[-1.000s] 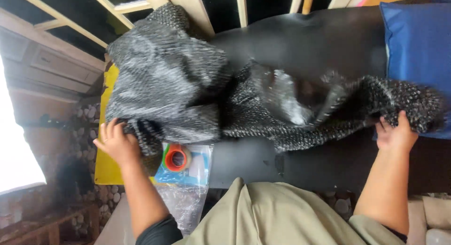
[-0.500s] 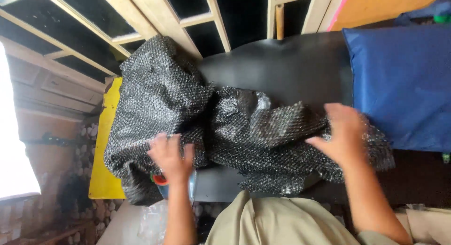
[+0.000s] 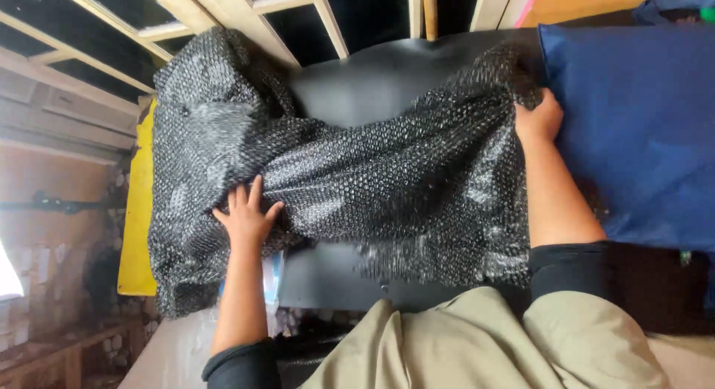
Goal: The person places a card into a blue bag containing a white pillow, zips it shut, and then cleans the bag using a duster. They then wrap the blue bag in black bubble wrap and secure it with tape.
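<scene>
The black bubble wrap is spread across the dark bench. Its far corner is pinched by the right hand; the left hand is laid flat and open on it. Crumples are left to be smoothed.
</scene>
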